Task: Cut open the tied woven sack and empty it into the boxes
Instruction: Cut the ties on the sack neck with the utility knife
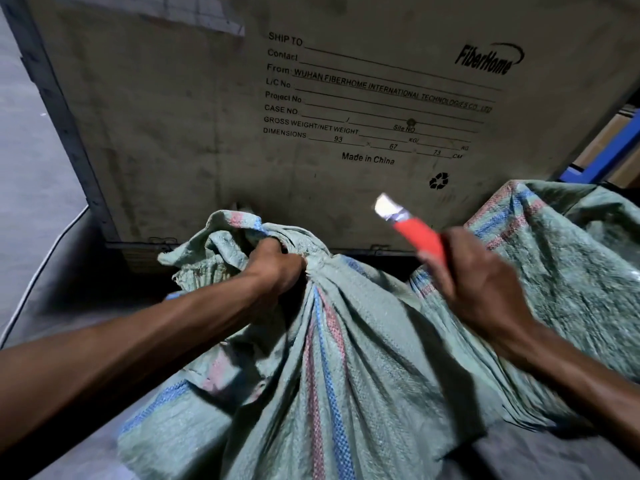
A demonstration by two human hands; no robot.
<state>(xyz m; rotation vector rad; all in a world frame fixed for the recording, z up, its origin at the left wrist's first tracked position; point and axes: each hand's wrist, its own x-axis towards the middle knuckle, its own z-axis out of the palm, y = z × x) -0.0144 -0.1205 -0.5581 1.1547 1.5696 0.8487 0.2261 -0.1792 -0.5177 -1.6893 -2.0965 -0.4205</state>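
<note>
Two hands are working the woven sack (346,358): the left hand (277,271) is clenching its tied neck (317,259), while the right hand (485,285), gripping a red utility knife (412,226), is hovering just right of the knot, blade pointing up-left.

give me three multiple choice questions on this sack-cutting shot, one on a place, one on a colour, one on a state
1. Where is the left hand?
A. flat on the crate
B. gripping the gathered neck of the woven sack
C. holding the knife

2. What colour is the handle of the knife?
A. red
B. yellow
C. black

3. What state is the sack's neck in?
A. cut wide open
B. bunched shut
C. folded flat

Answers:
1. B, its fingers close around the bunched fabric in front of the crate.
2. A, a red handle with a pale blade sticks out of the right hand.
3. B, the folds gather tightly at the left hand, and the blade is held clear of the fabric.
</note>
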